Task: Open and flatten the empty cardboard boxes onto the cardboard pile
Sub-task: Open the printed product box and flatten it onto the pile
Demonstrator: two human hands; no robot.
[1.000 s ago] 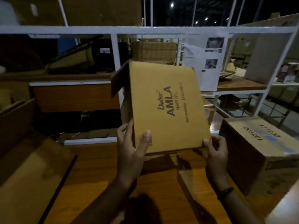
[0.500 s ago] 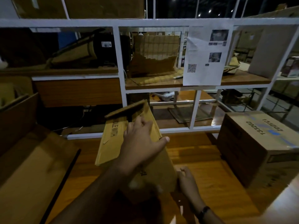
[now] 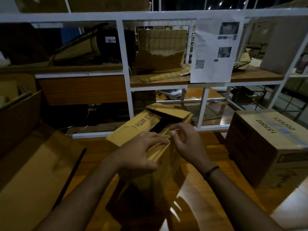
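Note:
A tan cardboard box (image 3: 133, 129) printed with black lettering stands on the wooden table (image 3: 208, 147) in front of me, its top flaps partly lifted with a dark gap between them. My left hand (image 3: 138, 155) rests on the near top edge, fingers curled over a flap. My right hand (image 3: 186, 140) pinches the flap edge just to the right of it. Flattened cardboard (image 3: 30, 172) lies in a pile at the left.
A closed brown box (image 3: 266, 144) with printed numbers stands at the right on the table. A white metal shelf frame (image 3: 123, 64) rises behind, holding torn cardboard (image 3: 160, 52), a taped paper sheet (image 3: 215, 50) and dark objects.
The box was held upright in the air, then came down onto the table. Both hands have moved to its top flaps; the right came up from below.

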